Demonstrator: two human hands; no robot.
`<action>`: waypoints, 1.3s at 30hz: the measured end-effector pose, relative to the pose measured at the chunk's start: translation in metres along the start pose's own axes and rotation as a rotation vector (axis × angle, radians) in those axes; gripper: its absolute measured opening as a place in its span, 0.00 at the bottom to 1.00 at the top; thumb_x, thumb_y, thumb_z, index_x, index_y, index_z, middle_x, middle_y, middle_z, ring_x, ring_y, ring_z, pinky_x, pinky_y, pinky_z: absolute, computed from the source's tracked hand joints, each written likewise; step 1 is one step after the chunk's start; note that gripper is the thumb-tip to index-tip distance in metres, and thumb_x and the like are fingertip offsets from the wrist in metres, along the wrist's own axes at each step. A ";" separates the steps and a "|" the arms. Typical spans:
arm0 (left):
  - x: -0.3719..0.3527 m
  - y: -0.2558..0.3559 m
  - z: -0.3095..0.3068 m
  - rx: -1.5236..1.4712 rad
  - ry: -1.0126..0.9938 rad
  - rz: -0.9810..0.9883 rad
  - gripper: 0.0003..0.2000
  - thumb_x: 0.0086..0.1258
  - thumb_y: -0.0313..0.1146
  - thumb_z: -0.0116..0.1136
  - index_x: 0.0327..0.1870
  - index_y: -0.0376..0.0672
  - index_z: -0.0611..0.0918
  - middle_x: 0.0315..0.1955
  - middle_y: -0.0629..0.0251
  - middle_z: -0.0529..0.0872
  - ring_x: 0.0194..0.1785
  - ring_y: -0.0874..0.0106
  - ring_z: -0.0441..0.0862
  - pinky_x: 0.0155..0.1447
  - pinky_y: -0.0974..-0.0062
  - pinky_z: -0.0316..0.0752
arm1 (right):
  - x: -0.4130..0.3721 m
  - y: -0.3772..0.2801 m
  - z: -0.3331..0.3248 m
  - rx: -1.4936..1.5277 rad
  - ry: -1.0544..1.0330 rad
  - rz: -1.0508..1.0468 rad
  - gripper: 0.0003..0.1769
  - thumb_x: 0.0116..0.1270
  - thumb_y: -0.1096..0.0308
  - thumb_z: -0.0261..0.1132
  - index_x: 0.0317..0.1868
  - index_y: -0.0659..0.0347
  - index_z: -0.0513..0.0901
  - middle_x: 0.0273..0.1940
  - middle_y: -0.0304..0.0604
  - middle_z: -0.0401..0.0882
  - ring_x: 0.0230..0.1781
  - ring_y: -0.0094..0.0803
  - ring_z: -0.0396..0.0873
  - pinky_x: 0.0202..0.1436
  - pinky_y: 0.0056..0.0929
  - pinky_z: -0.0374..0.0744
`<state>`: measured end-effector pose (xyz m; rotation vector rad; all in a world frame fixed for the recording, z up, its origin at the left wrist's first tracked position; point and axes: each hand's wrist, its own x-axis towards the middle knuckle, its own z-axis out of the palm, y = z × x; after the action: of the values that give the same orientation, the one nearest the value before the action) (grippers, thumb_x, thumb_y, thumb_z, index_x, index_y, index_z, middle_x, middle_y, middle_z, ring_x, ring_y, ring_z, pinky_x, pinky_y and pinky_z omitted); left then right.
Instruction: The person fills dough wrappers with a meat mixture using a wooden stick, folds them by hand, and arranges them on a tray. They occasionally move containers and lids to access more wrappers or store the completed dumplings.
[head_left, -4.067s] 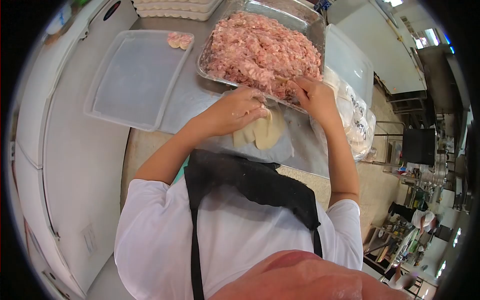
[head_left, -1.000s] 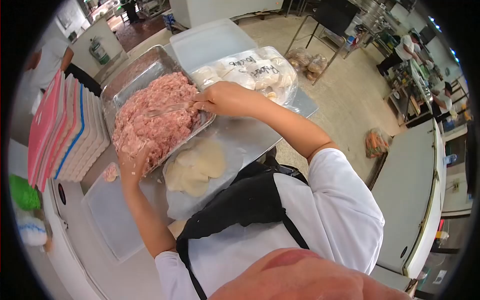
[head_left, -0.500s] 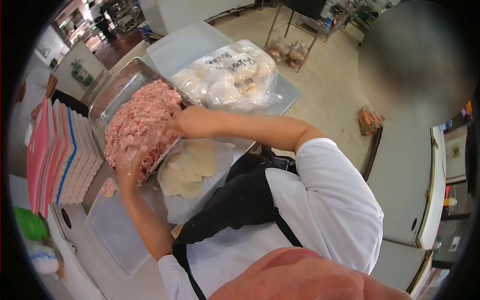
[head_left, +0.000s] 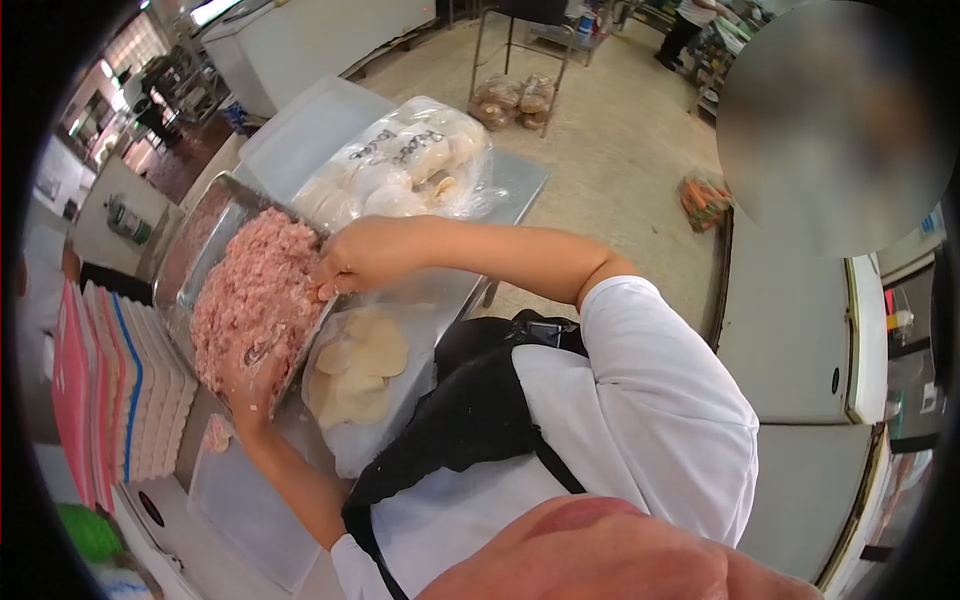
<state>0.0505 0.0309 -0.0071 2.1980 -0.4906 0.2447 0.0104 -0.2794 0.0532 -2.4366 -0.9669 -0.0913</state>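
A clear tray (head_left: 172,268) holds a large heap of pink ground meat (head_left: 255,275). At the heap's near end is my left hand (head_left: 252,375), its fingers sunk in the meat and mostly hidden. My right hand (head_left: 365,258) is over the tray's right side, fingers curled together against the meat; what they hold, if anything, is hidden. Pale, flat round pieces (head_left: 355,365) overlap on a plastic sheet (head_left: 350,440) just right of the tray. Beyond my right hand lies a clear bag (head_left: 415,150) of pale rounded pieces, with handwriting on it.
Pink, white and blue-edged stacked trays (head_left: 125,380) stand at left. A translucent lid (head_left: 245,500) lies near my left forearm, a translucent bin (head_left: 310,125) behind the bag. Bagged goods (head_left: 515,100) are under a metal stand. Another person (head_left: 685,30) stands in the background.
The view has shifted, so the table sits lower and further left. My right hand's fingers, blurred over the meat before, now show curled at its right edge. My left hand remains in the meat.
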 end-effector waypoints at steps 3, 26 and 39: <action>0.016 0.012 0.011 -0.060 -0.048 0.008 0.26 0.51 0.33 0.73 0.51 0.33 0.78 0.48 0.51 0.78 0.53 0.58 0.75 0.58 0.65 0.68 | -0.027 0.002 -0.014 -0.058 0.163 0.022 0.14 0.69 0.56 0.57 0.49 0.50 0.82 0.37 0.45 0.82 0.37 0.45 0.80 0.38 0.41 0.77; 0.004 0.385 0.283 -0.649 -1.591 0.720 0.25 0.53 0.26 0.71 0.53 0.37 0.76 0.28 0.74 0.78 0.31 0.81 0.74 0.38 0.85 0.70 | -0.344 -0.214 -0.067 -0.329 0.624 1.347 0.16 0.70 0.55 0.55 0.52 0.49 0.81 0.39 0.44 0.81 0.42 0.41 0.79 0.44 0.39 0.76; -0.013 0.403 0.322 -0.666 -1.525 1.157 0.12 0.51 0.22 0.72 0.32 0.38 0.78 0.30 0.71 0.78 0.33 0.81 0.73 0.35 0.81 0.69 | -0.357 -0.232 -0.047 -0.394 0.699 1.410 0.16 0.70 0.53 0.55 0.53 0.47 0.81 0.41 0.46 0.83 0.41 0.45 0.80 0.44 0.42 0.77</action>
<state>-0.1317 -0.4451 0.0740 0.8348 -2.2000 -0.9530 -0.4021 -0.3820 0.1082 -2.5197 1.1678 -0.5888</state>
